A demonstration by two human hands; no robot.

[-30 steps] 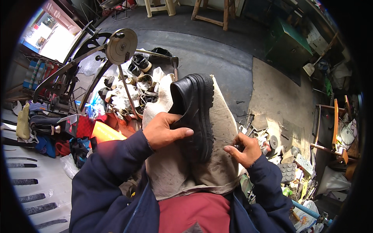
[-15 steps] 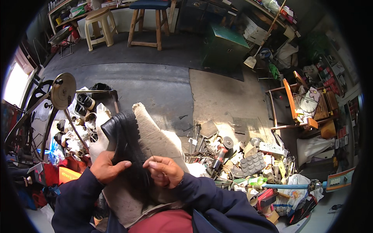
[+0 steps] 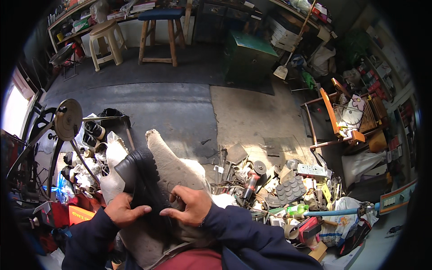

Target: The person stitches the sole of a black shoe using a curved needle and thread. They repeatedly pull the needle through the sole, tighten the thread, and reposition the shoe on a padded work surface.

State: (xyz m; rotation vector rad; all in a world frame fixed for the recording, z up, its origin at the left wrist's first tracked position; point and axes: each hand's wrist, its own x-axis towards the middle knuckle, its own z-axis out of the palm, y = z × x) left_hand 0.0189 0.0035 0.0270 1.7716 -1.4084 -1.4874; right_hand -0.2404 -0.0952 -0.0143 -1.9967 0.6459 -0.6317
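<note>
Head view: left hand [image 3: 122, 210] clamps black shoe [image 3: 146, 180] over cloth [image 3: 182, 173], cluttered floor [image 3: 252, 117] beyond; right hand [image 3: 193, 205], grip unclear.

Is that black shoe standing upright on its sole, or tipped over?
Tipped sideways: the black shoe has its treaded sole facing right, not down, gripped by the left hand.

Down at the lower left, an orange box [image 3: 81, 215] is showing a line of lettering; farther back, the stacked white boxes [image 3: 284, 35] are perhaps carrying print too, but it's sitting too small for reading.
</note>
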